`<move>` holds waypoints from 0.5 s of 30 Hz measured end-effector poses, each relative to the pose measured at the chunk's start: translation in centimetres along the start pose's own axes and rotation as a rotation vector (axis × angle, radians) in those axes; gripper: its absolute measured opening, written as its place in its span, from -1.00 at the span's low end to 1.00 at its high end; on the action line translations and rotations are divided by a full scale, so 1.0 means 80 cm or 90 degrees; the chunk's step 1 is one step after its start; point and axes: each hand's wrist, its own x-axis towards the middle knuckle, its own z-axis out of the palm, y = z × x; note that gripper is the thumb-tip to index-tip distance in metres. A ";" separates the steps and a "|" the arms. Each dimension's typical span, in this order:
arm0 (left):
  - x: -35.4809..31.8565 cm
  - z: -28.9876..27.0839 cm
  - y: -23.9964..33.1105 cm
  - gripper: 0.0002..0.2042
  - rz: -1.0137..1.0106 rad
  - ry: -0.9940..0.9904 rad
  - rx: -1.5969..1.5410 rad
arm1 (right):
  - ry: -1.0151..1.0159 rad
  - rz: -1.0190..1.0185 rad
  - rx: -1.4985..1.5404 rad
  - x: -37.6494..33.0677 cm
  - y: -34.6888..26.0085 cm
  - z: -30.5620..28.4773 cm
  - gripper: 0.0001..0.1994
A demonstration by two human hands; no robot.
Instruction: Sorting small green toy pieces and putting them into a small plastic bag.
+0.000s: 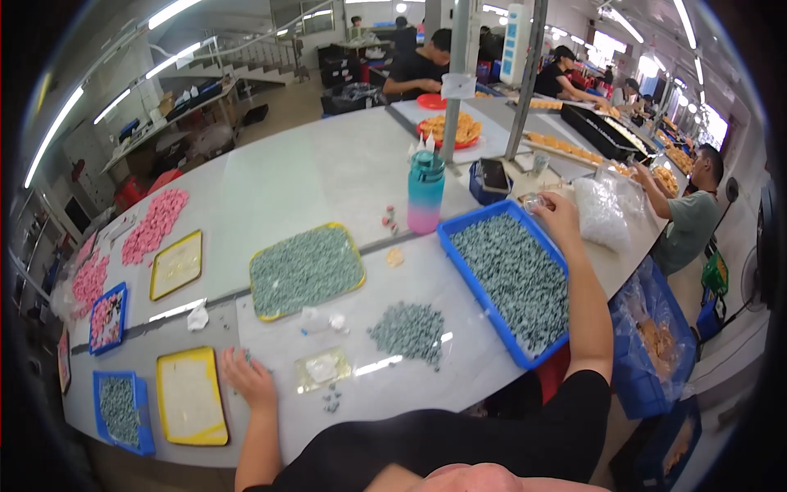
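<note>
My right hand [559,220] reaches past the far right corner of a large blue tray [461,262]. Its fingers are closed round a small clear container [533,202], whose exact kind I cannot make out. Small grey-green pieces [512,275] fill that tray. On the left, my left hand [248,375] rests on the table with its fingers spread and nothing in them. It lies beside a yellow-rimmed tray [190,398] with a pale bottom. Between my arms sit a loose pile of grey-green pieces [408,333] and a clear plastic packet [322,368].
A blue-to-pink bottle [425,193] stands behind the blue tray, near a metal post [456,90]. Another yellow-rimmed tray [307,266] holds grey-green pieces. Pink pieces [156,225] lie far left. A bag of white material [608,209] sits at right. Other people work beyond.
</note>
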 end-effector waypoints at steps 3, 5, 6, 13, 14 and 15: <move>-0.010 -0.008 -0.023 -0.72 -0.034 0.036 -0.066 | -0.100 -0.009 0.154 -0.116 -0.111 0.011 -0.68; -0.003 -0.021 -0.020 -0.72 -0.009 0.053 -0.112 | -0.119 -0.121 0.086 -0.196 -0.175 0.028 -0.68; 0.000 -0.029 -0.015 -0.72 0.019 0.060 -0.137 | -0.150 -0.123 0.119 -0.235 -0.201 0.042 -0.67; -0.015 -0.076 0.021 -0.49 0.308 -0.207 -0.630 | -0.289 -0.220 0.272 -0.415 -0.326 0.173 -0.55; -0.019 -0.084 0.026 -0.43 0.331 -0.232 -0.629 | -0.302 -0.214 0.286 -0.429 -0.336 0.184 -0.54; -0.027 -0.081 0.024 -0.43 0.327 -0.245 -0.629 | -0.314 -0.208 0.298 -0.441 -0.343 0.193 -0.52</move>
